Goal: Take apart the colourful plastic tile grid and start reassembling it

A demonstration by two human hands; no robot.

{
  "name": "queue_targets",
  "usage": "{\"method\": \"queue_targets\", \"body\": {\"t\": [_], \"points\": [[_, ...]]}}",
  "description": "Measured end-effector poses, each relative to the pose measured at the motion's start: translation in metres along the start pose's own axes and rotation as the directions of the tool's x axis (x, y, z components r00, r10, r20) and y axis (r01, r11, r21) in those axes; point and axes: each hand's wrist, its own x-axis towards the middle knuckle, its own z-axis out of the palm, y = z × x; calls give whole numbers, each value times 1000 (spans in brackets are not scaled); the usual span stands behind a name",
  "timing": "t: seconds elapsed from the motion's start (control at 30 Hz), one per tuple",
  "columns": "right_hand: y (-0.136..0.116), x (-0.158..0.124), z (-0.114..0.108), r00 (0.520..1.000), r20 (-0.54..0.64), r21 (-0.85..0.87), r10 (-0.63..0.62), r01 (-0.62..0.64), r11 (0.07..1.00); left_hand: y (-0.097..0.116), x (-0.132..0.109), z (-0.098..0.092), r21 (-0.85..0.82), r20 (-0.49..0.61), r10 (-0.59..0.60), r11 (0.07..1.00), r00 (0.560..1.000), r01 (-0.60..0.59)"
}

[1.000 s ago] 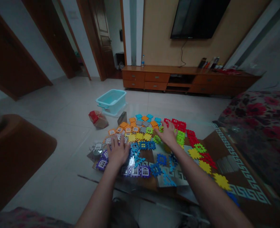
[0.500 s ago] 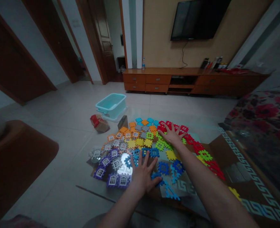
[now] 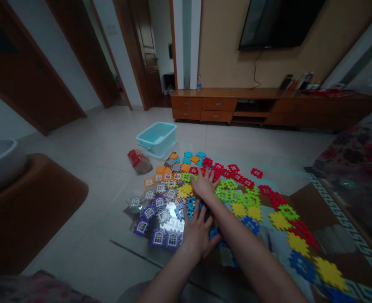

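Note:
Many flat, toothed plastic tiles (image 3: 236, 198) in red, green, yellow, blue, orange, grey and purple lie spread over a glass table top (image 3: 277, 244). My left hand (image 3: 197, 231) lies flat and open on the blue tiles near the table's front edge, fingers spread. My right hand (image 3: 205, 184) reaches farther out, palm down with fingers spread, resting on green and red tiles. Purple tiles with white windows (image 3: 157, 237) sit just left of my left hand.
A light blue plastic tub (image 3: 157, 137) and a red and brown packet (image 3: 139, 160) stand on the tiled floor beyond the table. A wooden TV cabinet (image 3: 252, 107) runs along the far wall. A dark wooden piece (image 3: 25, 210) is at left, a floral sofa (image 3: 362, 160) at right.
My right hand has swept left across the tiles, from the red ones toward the green and orange ones. My left hand moved right from the purple tiles to the blue ones. Tiles have shifted.

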Motion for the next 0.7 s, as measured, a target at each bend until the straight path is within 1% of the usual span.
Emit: {"method": "queue_targets", "body": {"t": [0.07,0.13,0.23,0.3,0.4,0.5,0.53,0.57,0.63,0.7], "points": [[-10,-4,4,1000,-16,2,-15,15,1000,-2,-1,0,-17,4,16,1000,1000,-16],[-13,-4,5,999,-24,9,-26,26,1000,-2,-1,-2,-29,6,33,999,999,-33],[-7,4,0,999,-42,18,-27,28,999,-4,-2,-7,-55,2,42,998,999,-42],[2,14,-6,998,-61,20,-11,12,1000,-6,-2,-12,-67,-2,31,997,1000,-31],[28,36,-18,992,-97,31,75,-73,997,-11,-5,-20,-56,-10,-6,998,1000,5],[65,59,-31,975,-142,36,174,-170,985,-14,-6,-23,-46,6,-51,998,999,52],[77,64,-34,969,-139,35,205,-203,979,-14,-7,-23,-50,14,-63,997,998,63],[89,68,-36,969,-107,35,222,-220,975,-14,-7,-23,-56,23,-71,996,997,72],[106,72,-38,987,-4,10,158,-158,987,-13,-5,-22,-72,34,-77,994,996,79],[116,72,-36,997,31,-25,77,-77,997,-12,-4,-21,-86,39,-75,993,996,78]]}}
